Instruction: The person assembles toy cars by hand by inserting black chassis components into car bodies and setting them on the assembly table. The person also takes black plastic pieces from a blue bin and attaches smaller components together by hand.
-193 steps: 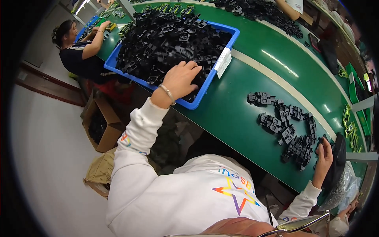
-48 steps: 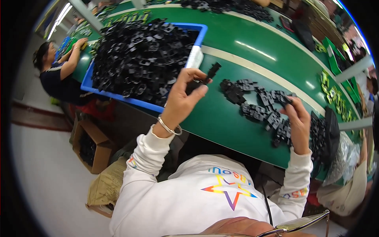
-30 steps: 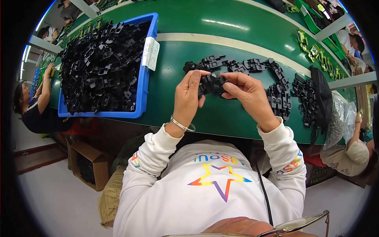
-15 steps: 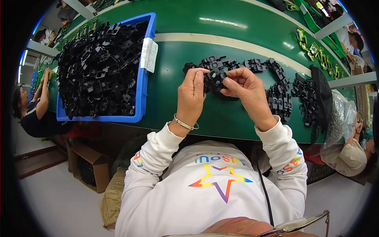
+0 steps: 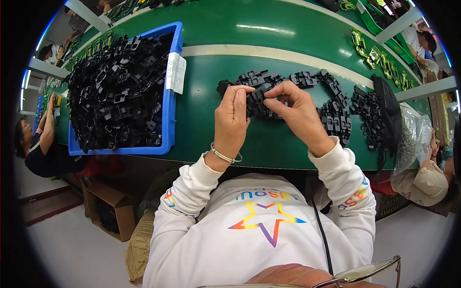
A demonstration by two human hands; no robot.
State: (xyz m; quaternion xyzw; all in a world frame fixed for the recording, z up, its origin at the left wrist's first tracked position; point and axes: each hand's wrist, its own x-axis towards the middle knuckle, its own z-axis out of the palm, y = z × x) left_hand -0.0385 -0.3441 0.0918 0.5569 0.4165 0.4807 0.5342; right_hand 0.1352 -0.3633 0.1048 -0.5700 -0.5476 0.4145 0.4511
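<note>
My left hand [image 5: 232, 109] pinches a small black plastic part [image 5: 256, 98] between thumb and forefinger, above the green bench. Against the other side of this part, my right hand [image 5: 298, 109] has its thumb and forefinger bent close together at its edge; what lies between those tips is hard to make out. Just behind my hands is a curved row of similar black plastic parts [image 5: 303, 78], bending round to the right and toward me. At the left stands a blue bin [image 5: 169, 122] heaped with loose black parts [image 5: 117, 91].
More black parts [image 5: 369, 113] are bunched on the right, beside a black bag [image 5: 388, 108] and a clear plastic bag [image 5: 407, 137]. Yellow-green pieces [image 5: 379, 60] line the far right. A cardboard box [image 5: 113, 211] sits below the bench. Co-workers are on both sides.
The right thumb and forefinger have shifted and opened slightly at the part's edge. My left hand keeps its pinch. The whole view has moved a little.
</note>
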